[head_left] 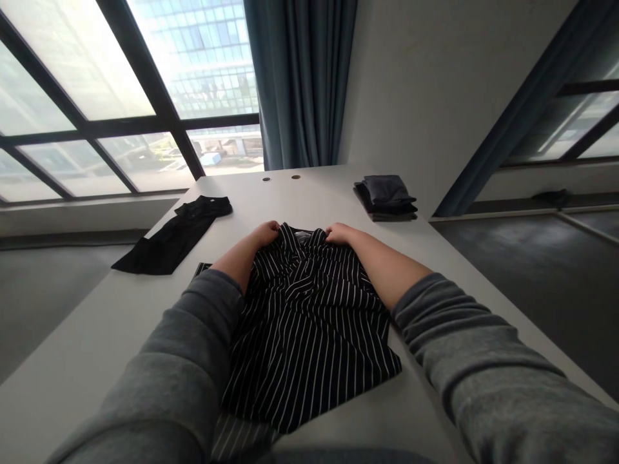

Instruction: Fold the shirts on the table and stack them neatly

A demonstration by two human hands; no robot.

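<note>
A black garment with thin white stripes [309, 322] lies crumpled on the white table [97, 348] right in front of me. My left hand [265, 233] is closed on its far edge, fingers curled into the cloth. My right hand [340, 233] grips the same far edge a little to the right, also closed. Both forearms in grey sleeves reach over the garment, and the fabric bunches up between the two hands.
A black garment [174, 240] lies spread at the table's left edge. A stack of folded dark clothes [387, 196] sits at the far right. Two round cable holes [280, 177] are at the far edge. Windows, a blue curtain and a wall stand behind.
</note>
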